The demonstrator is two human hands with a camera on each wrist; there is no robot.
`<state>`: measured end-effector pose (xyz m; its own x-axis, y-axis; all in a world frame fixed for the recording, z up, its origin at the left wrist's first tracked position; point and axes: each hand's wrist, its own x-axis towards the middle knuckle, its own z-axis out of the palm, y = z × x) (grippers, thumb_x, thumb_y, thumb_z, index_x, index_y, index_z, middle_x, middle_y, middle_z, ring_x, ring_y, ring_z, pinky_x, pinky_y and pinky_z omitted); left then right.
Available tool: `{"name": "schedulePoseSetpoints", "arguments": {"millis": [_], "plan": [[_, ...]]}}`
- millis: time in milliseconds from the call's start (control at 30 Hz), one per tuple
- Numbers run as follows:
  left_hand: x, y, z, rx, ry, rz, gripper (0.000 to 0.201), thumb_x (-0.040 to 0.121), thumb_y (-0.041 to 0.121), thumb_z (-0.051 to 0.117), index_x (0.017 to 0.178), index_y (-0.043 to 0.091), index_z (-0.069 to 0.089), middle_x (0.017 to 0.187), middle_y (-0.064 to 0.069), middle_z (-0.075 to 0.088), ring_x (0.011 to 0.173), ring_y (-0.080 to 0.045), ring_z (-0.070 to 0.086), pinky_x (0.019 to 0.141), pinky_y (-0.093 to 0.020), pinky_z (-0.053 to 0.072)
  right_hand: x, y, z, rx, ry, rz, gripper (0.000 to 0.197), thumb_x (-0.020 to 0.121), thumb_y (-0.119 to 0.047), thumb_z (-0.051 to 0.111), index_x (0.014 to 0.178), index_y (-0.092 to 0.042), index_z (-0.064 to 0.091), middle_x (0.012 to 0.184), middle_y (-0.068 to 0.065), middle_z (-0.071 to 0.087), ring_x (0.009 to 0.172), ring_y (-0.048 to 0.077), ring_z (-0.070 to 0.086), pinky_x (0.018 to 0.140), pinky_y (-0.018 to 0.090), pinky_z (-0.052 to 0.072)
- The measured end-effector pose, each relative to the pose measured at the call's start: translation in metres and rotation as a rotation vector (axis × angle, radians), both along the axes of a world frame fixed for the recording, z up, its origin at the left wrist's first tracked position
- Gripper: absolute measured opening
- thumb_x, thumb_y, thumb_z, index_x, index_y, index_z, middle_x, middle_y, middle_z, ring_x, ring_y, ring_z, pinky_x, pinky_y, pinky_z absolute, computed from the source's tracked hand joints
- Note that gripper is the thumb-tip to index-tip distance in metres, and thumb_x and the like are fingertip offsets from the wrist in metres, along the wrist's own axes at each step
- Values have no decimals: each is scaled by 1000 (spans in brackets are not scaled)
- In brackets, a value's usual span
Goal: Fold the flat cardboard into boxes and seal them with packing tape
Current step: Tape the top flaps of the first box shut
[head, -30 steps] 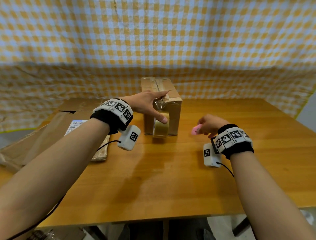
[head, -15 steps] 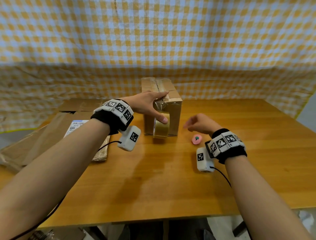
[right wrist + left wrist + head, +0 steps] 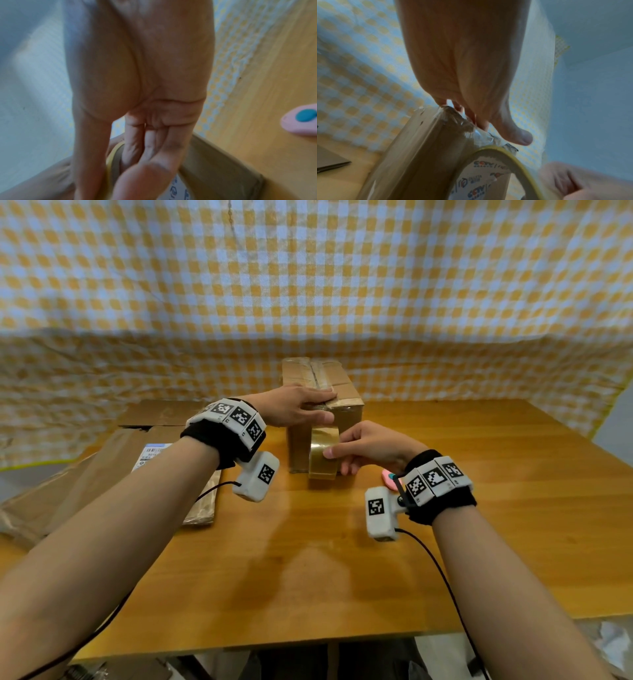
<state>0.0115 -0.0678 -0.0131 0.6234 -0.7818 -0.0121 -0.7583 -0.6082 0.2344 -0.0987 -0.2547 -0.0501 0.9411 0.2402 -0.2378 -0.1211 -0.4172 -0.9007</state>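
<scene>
A taped brown cardboard box [image 3: 346, 412] stands upright at the table's middle back. My left hand [image 3: 301, 405] lies on its top front edge with straight fingers, the thumb along the front face. In the left wrist view the fingers [image 3: 481, 121] press crinkled tape at the box [image 3: 419, 155] edge. A roll of tan packing tape [image 3: 322, 460] stands on edge against the box front, its strip running up under my left hand. My right hand [image 3: 337, 462] pinches the roll, thumb outside and fingers in the core [image 3: 133, 148].
A small pink cutter [image 3: 387, 477] with a teal button [image 3: 306, 117] lies on the wooden table [image 3: 342, 559] just right of the roll, behind my right wrist. Flat cardboard [image 3: 113, 467] with a shipping label [image 3: 154, 455] lies at the left. A checked cloth hangs behind.
My right hand set the pink cutter down on the table, then moved left and took hold of the tape roll. The left hand has stayed on the box.
</scene>
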Motion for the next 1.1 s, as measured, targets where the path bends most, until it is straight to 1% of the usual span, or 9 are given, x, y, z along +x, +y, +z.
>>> {"name": "schedulePoseSetpoints", "arguments": {"millis": [100,233,433,600,800,867,933,1000,1100], "plan": [[4,-1,-2,-35,-58,-18,60,99,50,45,154,28,34,160,1,31,146,-21,25,114,-34,17,-2,-1,3,79,16,-16,44,87,-19,75,113,15,63,80,16,71,65,14,69,59,15,56],[13,-1,-13,-39,-131,-22,61,95,58,44,151,35,37,155,5,40,138,-24,34,114,-47,27,-1,0,5,121,30,2,49,86,-19,76,115,18,60,82,19,71,66,15,70,62,16,56],[15,-2,-15,-78,-180,-29,58,94,58,46,148,36,41,149,7,46,132,-22,37,110,-43,30,-5,0,12,136,50,31,18,90,-16,74,93,0,68,78,16,73,66,15,72,62,16,57],[18,-1,-17,-93,-171,-36,55,96,56,47,148,37,42,150,6,45,134,-24,37,111,-48,29,-3,0,22,91,57,48,30,91,-16,73,107,8,64,79,18,73,68,17,74,63,16,58],[19,-1,-18,-106,-159,-22,53,98,53,47,148,38,40,150,6,44,136,-25,35,113,-52,27,-9,-5,14,73,94,57,19,89,-18,74,80,-3,65,77,18,73,68,18,73,61,16,57],[19,-1,-20,-111,-161,-26,53,98,50,49,148,38,39,151,6,44,135,-25,35,113,-52,27,-15,-8,14,37,128,118,23,87,-20,75,85,0,66,80,18,72,71,18,73,63,16,58],[17,-2,-19,-124,-161,-24,52,99,47,51,149,36,39,152,6,43,134,-25,34,112,-49,27,-20,-9,13,14,142,181,42,84,-22,75,105,13,63,88,21,71,75,18,74,67,17,59],[16,-2,-20,-130,-158,-24,52,100,46,50,149,34,38,153,5,42,135,-25,33,111,-46,26,-24,-12,12,0,127,167,54,84,-22,74,117,17,58,93,23,69,73,18,72,66,17,59],[16,-2,-20,-133,-152,-20,50,101,46,45,149,34,39,154,5,41,136,-25,32,111,-45,25,-27,-24,17,-104,35,37,39,91,-20,71,113,11,62,85,13,64,62,12,61,54,17,51]]}}
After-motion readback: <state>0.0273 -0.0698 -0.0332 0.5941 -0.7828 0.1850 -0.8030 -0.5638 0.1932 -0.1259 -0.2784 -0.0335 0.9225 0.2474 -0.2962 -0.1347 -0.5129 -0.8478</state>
